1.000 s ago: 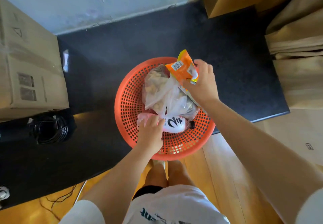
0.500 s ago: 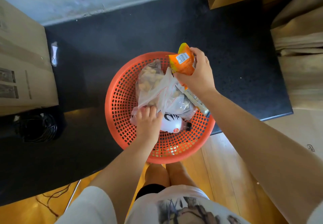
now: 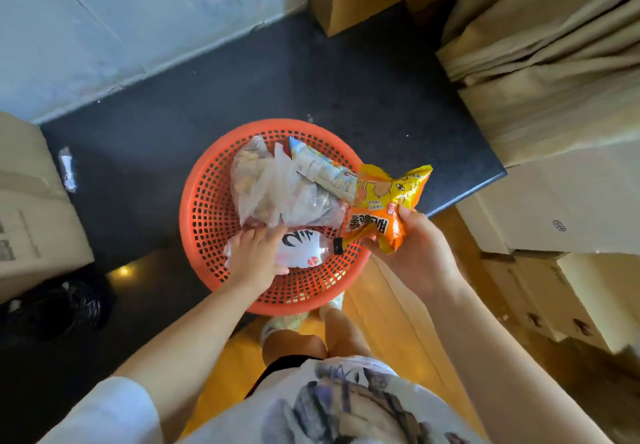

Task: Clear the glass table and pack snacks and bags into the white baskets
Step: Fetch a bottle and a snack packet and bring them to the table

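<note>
An orange perforated basket (image 3: 204, 222) sits at the front edge of a dark table (image 3: 214, 104). Inside lie a clear plastic bag of snacks (image 3: 270, 187), a pale snack packet (image 3: 322, 170) and a pink-white bottle (image 3: 301, 248) on its side. My left hand (image 3: 254, 258) rests on the bottle's left end, fingers curled over it. My right hand (image 3: 415, 253) holds an orange-yellow snack bag (image 3: 384, 208) just over the basket's right rim.
A cardboard box (image 3: 31, 208) stands on the table at left, with a black coiled cable (image 3: 65, 308) in front of it. Beige curtains (image 3: 540, 45) and pale boxes (image 3: 561, 208) fill the right side. Wooden floor lies below.
My right hand has pulled the orange snack bag from over the basket's middle to its right rim, uncovering the pale packet. My left hand stays on the bottle.
</note>
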### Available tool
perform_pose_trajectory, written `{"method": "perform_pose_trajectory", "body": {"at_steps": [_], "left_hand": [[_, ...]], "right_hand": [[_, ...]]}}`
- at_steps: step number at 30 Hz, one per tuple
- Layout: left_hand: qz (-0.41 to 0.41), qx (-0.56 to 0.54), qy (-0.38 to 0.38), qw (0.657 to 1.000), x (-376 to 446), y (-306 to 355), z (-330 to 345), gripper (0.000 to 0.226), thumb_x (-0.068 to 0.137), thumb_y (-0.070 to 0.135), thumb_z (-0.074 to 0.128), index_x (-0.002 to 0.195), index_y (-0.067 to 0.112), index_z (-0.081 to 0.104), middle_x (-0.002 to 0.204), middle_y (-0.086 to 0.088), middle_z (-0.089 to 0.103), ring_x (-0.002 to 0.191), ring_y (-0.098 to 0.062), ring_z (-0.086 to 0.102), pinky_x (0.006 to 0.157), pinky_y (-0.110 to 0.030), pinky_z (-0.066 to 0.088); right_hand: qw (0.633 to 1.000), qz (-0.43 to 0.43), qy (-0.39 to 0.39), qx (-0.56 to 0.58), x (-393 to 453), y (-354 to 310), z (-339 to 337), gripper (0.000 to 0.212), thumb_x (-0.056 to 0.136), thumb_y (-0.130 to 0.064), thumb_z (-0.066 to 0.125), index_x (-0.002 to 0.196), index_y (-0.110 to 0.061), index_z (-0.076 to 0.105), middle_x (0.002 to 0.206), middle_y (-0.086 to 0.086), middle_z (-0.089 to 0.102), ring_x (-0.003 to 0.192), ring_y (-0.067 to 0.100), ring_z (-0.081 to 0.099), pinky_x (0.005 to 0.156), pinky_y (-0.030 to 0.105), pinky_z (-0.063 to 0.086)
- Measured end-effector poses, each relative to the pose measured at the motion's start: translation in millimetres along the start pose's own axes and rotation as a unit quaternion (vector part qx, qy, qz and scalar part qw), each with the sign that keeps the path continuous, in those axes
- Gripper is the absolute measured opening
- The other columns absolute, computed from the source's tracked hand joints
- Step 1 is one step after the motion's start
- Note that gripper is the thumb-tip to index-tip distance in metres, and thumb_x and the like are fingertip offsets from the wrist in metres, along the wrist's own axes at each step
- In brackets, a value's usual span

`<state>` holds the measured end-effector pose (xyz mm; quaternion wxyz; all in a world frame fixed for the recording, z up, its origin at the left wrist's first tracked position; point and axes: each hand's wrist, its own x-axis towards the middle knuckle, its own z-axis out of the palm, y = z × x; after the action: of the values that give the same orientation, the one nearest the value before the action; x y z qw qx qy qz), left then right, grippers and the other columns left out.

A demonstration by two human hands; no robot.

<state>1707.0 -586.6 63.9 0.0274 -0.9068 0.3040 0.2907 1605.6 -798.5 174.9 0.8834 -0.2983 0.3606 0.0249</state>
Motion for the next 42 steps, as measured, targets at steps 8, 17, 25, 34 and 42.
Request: {"method": "perform_pose_trajectory", "body": {"at_steps": [8,17,25,34,42], "left_hand": [[0.058,-0.332,0.003,0.941,-63.1,-13.5,-65.5,0.084,0.068,0.025,0.080,0.139,0.020,0.036,0.134,-0.001,0.054,0.126,-0.023,0.048,0.098,-0.033,0.036],[0.173,-0.496,-0.043,0.850,-112.8,9.3,-111.6,0.066,0.072,0.019,0.077,0.127,0.030,0.043,0.123,0.006,0.058,0.118,-0.015,0.053,0.102,-0.034,0.041],[0.215,-0.527,-0.255,0.781,-168.1,79.0,-98.3,0.072,0.044,0.059,0.084,0.107,0.032,0.063,0.103,0.012,0.072,0.096,-0.008,0.067,0.077,-0.022,0.054],[0.265,-0.347,-0.419,0.796,-279.5,190.1,-23.2,0.125,0.020,0.062,0.086,0.127,0.008,0.049,0.104,-0.010,0.064,0.092,-0.029,0.061,0.078,-0.038,0.050],[0.302,-0.206,-0.533,0.763,-462.5,248.9,107.2,0.094,0.038,0.048,0.085,0.116,0.008,0.051,0.083,-0.009,0.063,0.069,-0.029,0.060,0.063,-0.037,0.052]], "right_hand": [[0.980,-0.095,-0.058,0.166,-77.0,31.7,2.3,0.063,0.051,-0.036,0.078,0.107,-0.011,0.064,0.107,0.013,0.065,0.096,0.030,0.054,0.088,0.048,0.039],[0.961,-0.191,0.064,0.189,-157.6,74.3,10.9,0.088,0.039,-0.040,0.091,0.116,-0.011,0.060,0.101,0.009,0.072,0.091,0.024,0.070,0.076,0.041,0.057],[0.890,-0.271,0.262,0.255,-266.6,164.4,-30.9,0.041,0.071,-0.021,0.062,0.111,-0.013,0.056,0.090,0.004,0.073,0.078,0.019,0.071,0.069,0.036,0.060],[0.738,-0.311,0.457,0.388,-401.8,324.6,-58.1,0.048,0.062,-0.017,0.069,0.108,-0.016,0.056,0.090,0.004,0.074,0.075,0.021,0.072,0.059,0.032,0.059],[0.591,-0.369,0.527,0.487,-523.4,487.0,-75.2,0.028,0.075,-0.005,0.065,0.097,-0.020,0.056,0.075,-0.002,0.075,0.066,0.017,0.072,0.050,0.026,0.055]]}}
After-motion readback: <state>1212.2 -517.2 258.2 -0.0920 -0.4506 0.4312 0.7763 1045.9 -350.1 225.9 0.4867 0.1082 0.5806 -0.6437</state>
